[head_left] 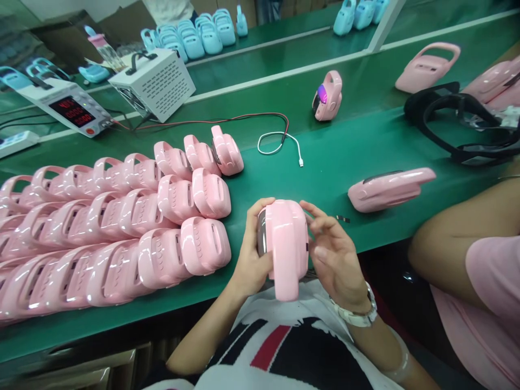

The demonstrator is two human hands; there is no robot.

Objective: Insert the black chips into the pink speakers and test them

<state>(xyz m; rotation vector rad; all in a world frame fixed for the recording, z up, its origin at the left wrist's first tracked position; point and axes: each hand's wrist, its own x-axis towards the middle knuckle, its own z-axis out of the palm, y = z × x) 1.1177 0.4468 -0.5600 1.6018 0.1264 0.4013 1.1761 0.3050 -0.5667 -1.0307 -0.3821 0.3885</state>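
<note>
My left hand [254,254] is wrapped round the dark-faced side of a pink portable speaker [298,233] with a carry handle, held up over the table's front edge. Its handle points toward me. My right hand [335,254], with a white watch at the wrist, is at the speaker's right side. Its fingers are apart and partly bent, with the index fingertip close to the casing; I cannot tell whether it touches. A small black piece [343,219] lies on the table beyond that hand. Another pink speaker [385,189] lies to the right.
Rows of pink speakers [205,246] fill the left. A lit speaker [328,97] stands farther back. A white cable [266,153] runs by red wire to a power supply [73,105]. Blue speakers [190,38] stand behind. A co-worker's arm [467,216] and black headgear [447,124] are right.
</note>
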